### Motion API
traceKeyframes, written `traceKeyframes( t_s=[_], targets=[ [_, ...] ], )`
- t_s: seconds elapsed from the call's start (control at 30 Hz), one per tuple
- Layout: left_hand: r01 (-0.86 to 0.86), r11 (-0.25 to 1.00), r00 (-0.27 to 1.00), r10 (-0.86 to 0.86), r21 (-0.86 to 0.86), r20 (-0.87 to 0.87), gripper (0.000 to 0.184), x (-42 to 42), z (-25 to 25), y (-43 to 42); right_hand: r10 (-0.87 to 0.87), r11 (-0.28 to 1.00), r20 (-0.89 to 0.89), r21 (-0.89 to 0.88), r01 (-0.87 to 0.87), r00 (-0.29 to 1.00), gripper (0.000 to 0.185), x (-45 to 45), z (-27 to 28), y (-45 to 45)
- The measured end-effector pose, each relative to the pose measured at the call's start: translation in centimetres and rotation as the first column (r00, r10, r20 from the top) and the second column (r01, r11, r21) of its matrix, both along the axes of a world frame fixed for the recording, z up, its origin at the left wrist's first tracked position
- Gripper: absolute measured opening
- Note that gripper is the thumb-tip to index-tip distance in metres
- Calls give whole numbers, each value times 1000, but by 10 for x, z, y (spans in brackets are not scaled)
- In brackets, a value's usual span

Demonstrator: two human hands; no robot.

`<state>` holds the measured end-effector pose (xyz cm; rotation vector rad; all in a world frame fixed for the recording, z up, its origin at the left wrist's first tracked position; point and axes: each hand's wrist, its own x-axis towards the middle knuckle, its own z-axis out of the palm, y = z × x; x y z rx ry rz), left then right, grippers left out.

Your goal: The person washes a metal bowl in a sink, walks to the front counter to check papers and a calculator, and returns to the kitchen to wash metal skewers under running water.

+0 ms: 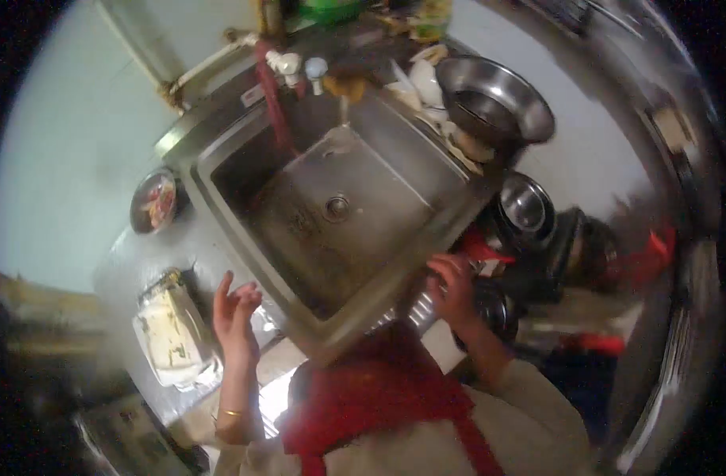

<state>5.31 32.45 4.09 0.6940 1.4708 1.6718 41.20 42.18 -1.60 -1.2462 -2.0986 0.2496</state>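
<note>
Bare, bent fingers [453, 277] flank a dull metal, rectangular sink [379, 214].

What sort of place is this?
It looks like a kitchen, probably the washing-up spot. There's a big metal sink with a steel bowl beside it, and the person wears a red apron.

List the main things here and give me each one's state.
Left hand: open, nothing held
Right hand: loosely open, nothing visibly held
Sink: dark specks on its floor
Drain: uncovered
Large steel bowl: uncovered, inside showing
Small steel bowl: uncovered
Side dish: holding reddish pieces
Red hose-like strip: hanging into sink
White tap: on/off unclear
</note>
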Motion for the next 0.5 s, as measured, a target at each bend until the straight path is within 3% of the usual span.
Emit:
traceKeyframes(
  t_s=[0.03, 0.1, 0.17, 0.23, 0.3, 0.37, 0.43, 0.5],
  targets=[
    [-14, 999, 1000, 14, -42, 1, 51, 18, 4, 14, 70, 997, -64, -23, -72, 995, 28, -1, 3, 36],
    [-88, 993, 980, 101, -81, 171, 49, 43, -3, 40, 188, 979, -189, -44, -199, 964, 27, -6, 14, 103],
    [-103, 992, 941, 121, -73, 318, 47, 65, -3, 64, 298, 953, -163, -15, -304, 941, 24, -18, 51, 165],
    [-140, 983, 950, 167, -120, 263, 49, 85, 3, 81, 440, 898, -115, 40, -438, 891, 22, -36, 70, 222],
    [-195, 974, 949, 218, -116, 228, 52, 103, 6, 97, 527, 845, -191, 17, -534, 828, 27, -73, 84, 278],
    [-237, 964, 940, 259, -119, 221, 52, 113, 5, 105, 558, 825, -196, 233, -515, 806, 33, -135, 115, 321],
    [-268, 949, 933, 298, -163, 201, 48, 119, -1, 111, 460, 824, 78, 332, -458, 884, 41, -185, 144, 348],
    [-280, 939, 926, 319, -201, 200, 46, 118, -4, 119, 505, 784, 203, 297, -545, 839, 46, -229, 166, 359]
  ],
)
